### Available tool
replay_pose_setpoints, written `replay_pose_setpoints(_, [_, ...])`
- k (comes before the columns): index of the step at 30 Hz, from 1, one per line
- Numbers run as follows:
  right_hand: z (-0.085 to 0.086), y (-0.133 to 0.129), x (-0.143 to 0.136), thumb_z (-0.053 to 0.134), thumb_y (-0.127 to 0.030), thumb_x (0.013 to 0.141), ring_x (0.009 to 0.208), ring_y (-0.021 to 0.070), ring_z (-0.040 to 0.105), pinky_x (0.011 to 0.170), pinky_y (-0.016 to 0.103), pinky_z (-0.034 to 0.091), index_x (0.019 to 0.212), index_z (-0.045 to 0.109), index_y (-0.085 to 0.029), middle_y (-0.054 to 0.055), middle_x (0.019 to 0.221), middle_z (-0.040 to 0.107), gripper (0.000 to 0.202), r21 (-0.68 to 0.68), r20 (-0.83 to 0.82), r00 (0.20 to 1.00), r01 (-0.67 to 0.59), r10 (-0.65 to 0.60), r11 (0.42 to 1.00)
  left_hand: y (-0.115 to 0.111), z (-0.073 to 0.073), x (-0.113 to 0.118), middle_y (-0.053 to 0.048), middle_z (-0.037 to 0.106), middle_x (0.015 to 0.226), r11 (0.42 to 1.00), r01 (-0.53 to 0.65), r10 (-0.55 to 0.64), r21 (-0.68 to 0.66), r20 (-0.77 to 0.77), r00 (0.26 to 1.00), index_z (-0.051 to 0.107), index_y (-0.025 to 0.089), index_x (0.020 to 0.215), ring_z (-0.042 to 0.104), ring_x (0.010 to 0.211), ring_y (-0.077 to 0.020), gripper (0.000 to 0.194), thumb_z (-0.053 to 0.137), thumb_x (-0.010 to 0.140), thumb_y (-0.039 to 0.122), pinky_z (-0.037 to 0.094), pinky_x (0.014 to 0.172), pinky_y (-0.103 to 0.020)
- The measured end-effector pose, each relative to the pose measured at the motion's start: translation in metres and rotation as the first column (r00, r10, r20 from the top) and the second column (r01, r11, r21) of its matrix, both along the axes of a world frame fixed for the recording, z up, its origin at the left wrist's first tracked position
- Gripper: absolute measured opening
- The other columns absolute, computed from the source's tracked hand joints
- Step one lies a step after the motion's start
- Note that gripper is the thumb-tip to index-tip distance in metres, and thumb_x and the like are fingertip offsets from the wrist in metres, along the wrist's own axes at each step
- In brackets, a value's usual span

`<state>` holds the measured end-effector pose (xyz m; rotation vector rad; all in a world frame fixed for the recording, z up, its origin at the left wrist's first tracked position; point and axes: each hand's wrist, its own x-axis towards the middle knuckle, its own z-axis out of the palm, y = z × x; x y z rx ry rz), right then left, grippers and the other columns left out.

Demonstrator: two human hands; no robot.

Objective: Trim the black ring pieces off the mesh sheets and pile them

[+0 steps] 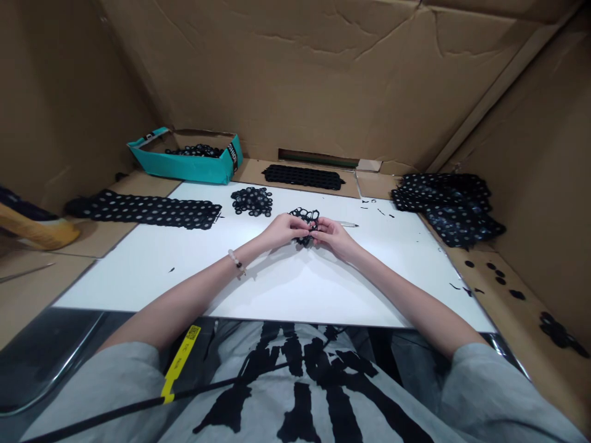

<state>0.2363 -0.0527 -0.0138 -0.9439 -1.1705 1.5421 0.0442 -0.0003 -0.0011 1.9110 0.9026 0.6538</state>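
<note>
A small black piece with ring-shaped holes [302, 237] is held just above the white board [295, 289]. My left hand [282, 230] pinches it from the left, a beaded bracelet on that wrist. From the right, my right hand [336, 237] closes its fingers on the same piece, and the fingertips of both hands nearly meet. Black loops stick up above the fingers; part of the piece is hidden behind them. Just beyond my right hand lies a slim pale pen-like tool [347, 224] with a dark tip. A pile of small black rings [252, 201] sits to the left.
A teal box [184, 165] at the back left contains more black rings. Perforated black strips [152, 209] lie left, another black strip [302, 176] at the back, and a heap of perforated black sheets [447, 206] at right. Black scraps [500, 277] dot the right side. Cardboard walls [295, 80] surround the table.
</note>
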Motion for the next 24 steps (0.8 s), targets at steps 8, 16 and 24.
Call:
replay_pose_setpoints(8, [0.001, 0.001, -0.002, 0.085, -0.033, 0.061, 0.054, 0.0083, 0.048, 0.053, 0.025, 0.04, 0.085, 0.052, -0.022, -0.007, 0.07, 0.056, 0.042, 0.049, 0.01, 1.0, 0.006, -0.006, 0.999, 0.023, 0.01, -0.014, -0.007, 0.078, 0.084, 0.984, -0.106, 0.118, -0.146, 0.077, 0.99, 0.08, 0.016, 0.085, 0.068, 0.081, -0.0216, 0.024, 0.076, 0.066, 0.03, 0.053, 0.078, -0.032])
replay_pose_setpoints(16, [-0.003, 0.001, 0.001, 0.077, -0.027, 0.059, 0.065, 0.0123, 0.053, 0.062, 0.028, 0.046, 0.078, 0.049, -0.022, -0.006, 0.071, 0.053, 0.034, -0.043, 0.034, 0.998, 0.056, -0.055, 0.997, 0.066, 0.029, -0.082, -0.014, 0.076, 0.095, 0.682, -0.56, 0.622, 0.471, 0.03, 0.782, 0.077, 0.02, 0.082, 0.061, 0.108, -0.0365, 0.02, 0.064, 0.082, 0.036, 0.04, 0.103, -0.054])
replay_pose_setpoints(24, [-0.008, 0.002, 0.001, 0.078, -0.018, 0.051, 0.07, 0.0112, 0.048, 0.065, 0.026, 0.042, 0.073, 0.05, -0.02, -0.005, 0.074, 0.051, 0.036, -0.058, 0.052, 0.988, 0.152, -0.149, 0.987, 0.063, 0.024, -0.085, -0.014, 0.072, 0.108, 0.603, -0.431, 0.655, 0.671, -0.109, 0.747, 0.077, 0.02, 0.094, 0.049, 0.114, -0.0397, 0.019, 0.063, 0.082, 0.027, 0.037, 0.096, -0.055])
